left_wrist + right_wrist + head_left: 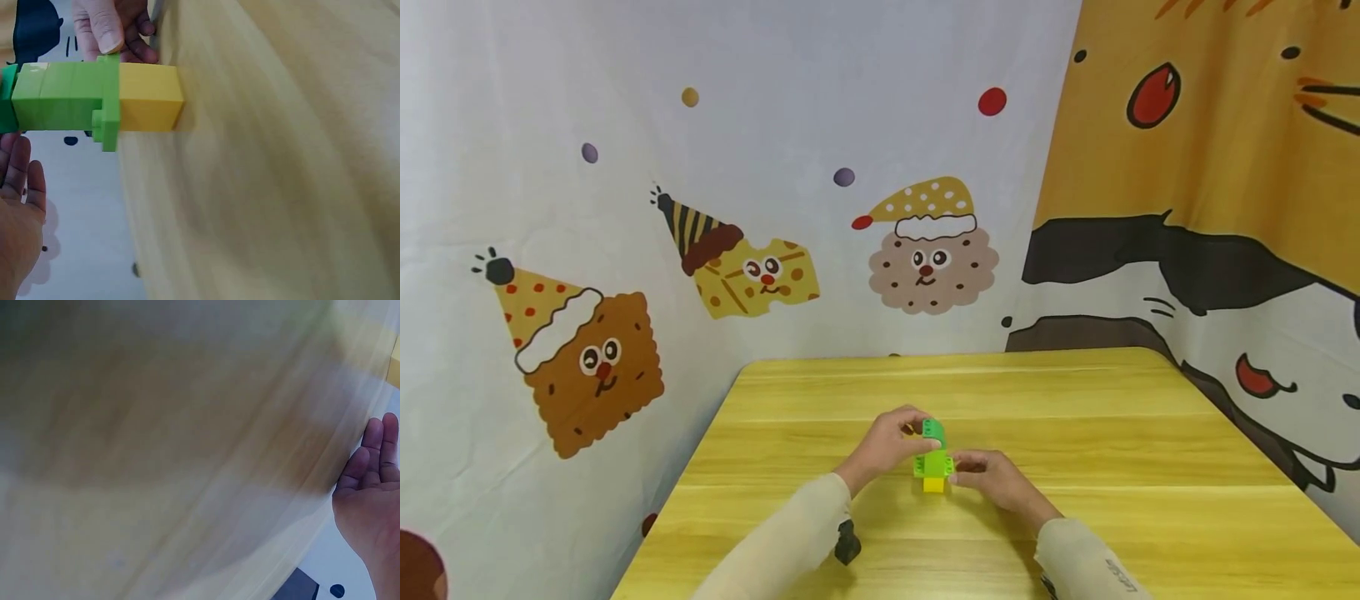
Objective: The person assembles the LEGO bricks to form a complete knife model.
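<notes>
A small tower of toy building blocks stands upright on the table. Its base is a yellow block [150, 97], with a wider light green plate [110, 128] on it. Above the plate come light green blocks [934, 463], and a dark green rounded block [933, 430] tops the tower. My left hand [886, 446] pinches the dark green block, thumb in front and fingers behind. Lower down, my right hand [997, 481] pinches the plate's right end between thumb and fingers. In the right wrist view the right hand [372, 500] shows, with a yellow sliver of block at the edge.
The tower stands near the middle of a wood-grain table [790, 408]. Behind it and on the left hangs a pale cloth [775, 100] printed with cartoon snacks. On the right, a cartoon animal print [1225, 167] borders the table. A black device [847, 543] is strapped to the left wrist.
</notes>
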Tool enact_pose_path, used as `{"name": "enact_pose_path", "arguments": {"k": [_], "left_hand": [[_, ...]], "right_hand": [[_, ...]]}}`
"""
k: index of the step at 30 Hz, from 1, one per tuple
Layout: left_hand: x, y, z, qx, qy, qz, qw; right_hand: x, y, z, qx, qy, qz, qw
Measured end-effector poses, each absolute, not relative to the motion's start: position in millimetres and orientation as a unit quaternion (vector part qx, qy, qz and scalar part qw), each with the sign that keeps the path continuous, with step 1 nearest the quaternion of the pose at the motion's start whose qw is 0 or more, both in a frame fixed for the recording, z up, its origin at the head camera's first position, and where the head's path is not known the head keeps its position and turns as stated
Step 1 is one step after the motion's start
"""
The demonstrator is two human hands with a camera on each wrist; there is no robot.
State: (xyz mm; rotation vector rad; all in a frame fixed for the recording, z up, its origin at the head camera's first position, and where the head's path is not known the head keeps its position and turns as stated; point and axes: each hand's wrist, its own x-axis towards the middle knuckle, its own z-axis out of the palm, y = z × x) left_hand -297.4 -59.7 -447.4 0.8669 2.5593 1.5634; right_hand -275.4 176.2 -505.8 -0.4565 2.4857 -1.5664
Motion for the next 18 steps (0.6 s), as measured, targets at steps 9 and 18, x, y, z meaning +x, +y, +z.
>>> {"name": "enact_pose_path", "arguments": {"k": [9, 18], "left_hand": [[-294.9, -63.3, -447.3, 0.261, 0.826, 0.499, 0.004], [-289.3, -63.3, -451.3, 0.259, 0.821, 0.509, -0.002]], "right_hand": [[-276.5, 174.1, -501.6, -0.159, 0.832, -0.524, 0.091], [-275.5, 174.4, -505.3, -0.168, 0.833, -0.520, 0.088]]}}
